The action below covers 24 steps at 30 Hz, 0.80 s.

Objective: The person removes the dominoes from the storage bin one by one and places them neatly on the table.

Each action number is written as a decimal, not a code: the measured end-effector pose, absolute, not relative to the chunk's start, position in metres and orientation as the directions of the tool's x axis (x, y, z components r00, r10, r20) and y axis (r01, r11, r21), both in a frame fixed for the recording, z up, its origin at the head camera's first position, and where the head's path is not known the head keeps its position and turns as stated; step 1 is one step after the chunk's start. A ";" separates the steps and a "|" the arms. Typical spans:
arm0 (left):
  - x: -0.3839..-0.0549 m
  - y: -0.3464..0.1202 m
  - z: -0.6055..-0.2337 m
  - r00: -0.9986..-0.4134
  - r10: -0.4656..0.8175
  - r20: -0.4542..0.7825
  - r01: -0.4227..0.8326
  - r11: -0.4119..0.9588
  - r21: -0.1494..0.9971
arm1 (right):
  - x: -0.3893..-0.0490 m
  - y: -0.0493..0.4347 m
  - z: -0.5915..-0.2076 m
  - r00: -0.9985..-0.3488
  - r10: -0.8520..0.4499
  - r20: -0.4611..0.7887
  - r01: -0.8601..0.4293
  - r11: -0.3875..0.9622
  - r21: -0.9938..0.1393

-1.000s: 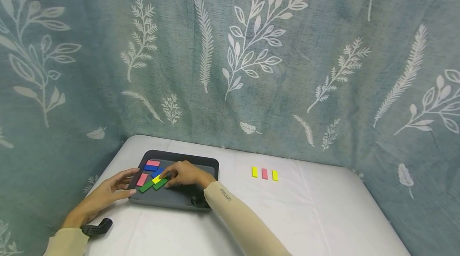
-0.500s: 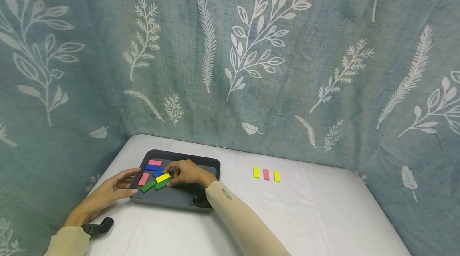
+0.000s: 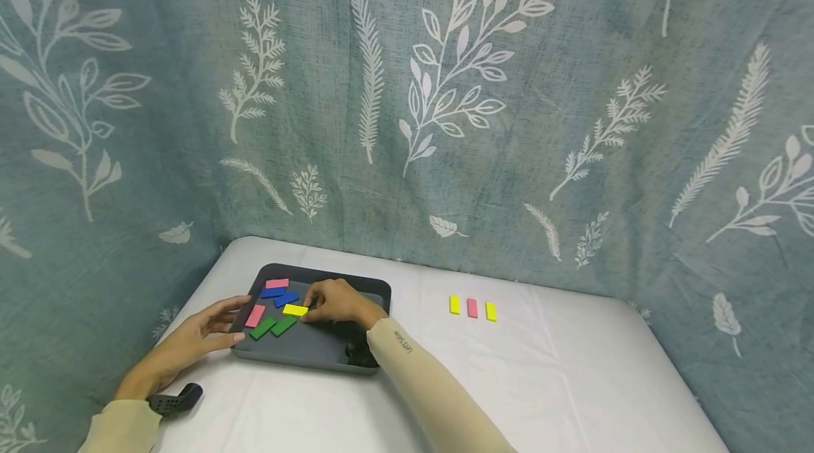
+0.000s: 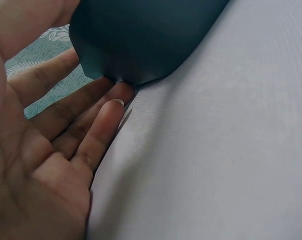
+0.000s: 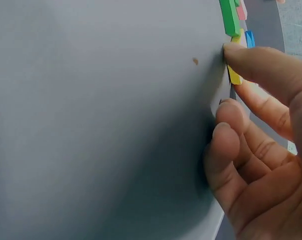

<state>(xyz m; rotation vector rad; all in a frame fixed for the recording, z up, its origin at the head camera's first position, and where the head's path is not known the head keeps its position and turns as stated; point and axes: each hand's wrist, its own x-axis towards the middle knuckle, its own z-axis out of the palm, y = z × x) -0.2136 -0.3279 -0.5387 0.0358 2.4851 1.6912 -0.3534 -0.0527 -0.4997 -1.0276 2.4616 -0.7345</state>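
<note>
Head view is showing the right hand [image 3: 337, 299] pinching a yellow rectangular block [image 3: 294, 310] inside a dark-grey shallow tray [image 3: 305, 362], just beside a green rectangular block [image 3: 283, 326]; the left hand [image 3: 183, 344], fingers relaxed, is touching the tray's side. Careless turning could be knocking the green block askew.

A white table [image 3: 540, 382] bears a tray [image 3: 305, 364] and three blocks [image 3: 472, 308].

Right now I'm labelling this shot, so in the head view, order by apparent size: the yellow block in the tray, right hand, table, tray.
1. Table
2. Tray
3. Right hand
4. Yellow block, pinched by that hand
</note>
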 end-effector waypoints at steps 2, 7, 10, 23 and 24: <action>-0.214 -0.329 -0.539 -0.991 0.093 -0.098 -0.057 0.368 0.928 | -0.353 -0.050 -0.499 -0.660 -0.739 -0.136 -0.546 0.595 -0.590; -0.213 -0.329 -0.540 -0.990 0.105 -0.091 -0.047 0.361 0.931 | -0.354 -0.045 -0.496 -0.609 -0.780 -0.146 -0.562 0.554 -0.614; -0.212 -0.329 -0.539 -0.990 0.115 -0.086 -0.039 0.360 0.932 | -0.355 -0.045 -0.497 -0.586 -0.795 -0.154 -0.560 0.536 -0.632; -0.213 -0.328 -0.539 -0.989 0.105 -0.106 -0.063 0.354 0.933 | -0.358 -0.049 -0.497 -0.560 -0.804 -0.200 -0.540 0.538 -0.647; -0.213 -0.328 -0.539 -0.989 0.103 -0.106 -0.063 0.354 0.933 | -0.358 -0.049 -0.497 -0.563 -0.801 -0.201 -0.539 0.541 -0.645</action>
